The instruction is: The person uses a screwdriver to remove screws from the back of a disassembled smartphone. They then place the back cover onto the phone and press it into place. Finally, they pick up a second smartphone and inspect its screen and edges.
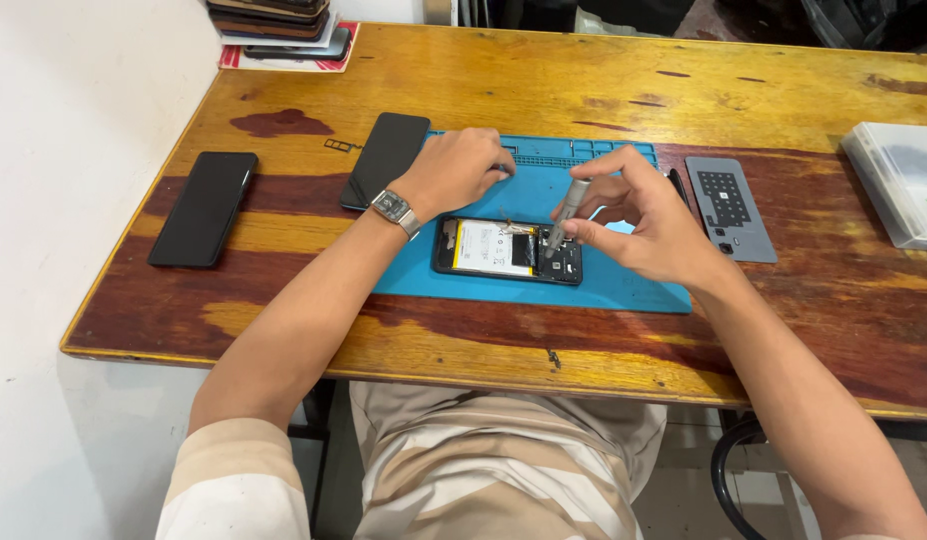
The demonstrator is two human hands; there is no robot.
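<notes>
An opened phone (pixel 493 250) with its back off lies on a blue work mat (pixel 623 285), its battery and board showing. My right hand (pixel 643 220) grips a small grey screwdriver (pixel 566 213), held upright with its tip on the right end of the phone's board. My left hand (pixel 458 170), with a wristwatch on the wrist, rests curled on the mat just behind the phone, fingertips near the mat's tray slots; whether it holds anything I cannot tell.
Two dark phones (pixel 203 207) (pixel 385 158) lie face up left of the mat. A grey phone back cover (pixel 730 207) lies to the right, a white box (pixel 898 180) at the table's right edge, and a stack of phones (pixel 283 25) at the back left corner.
</notes>
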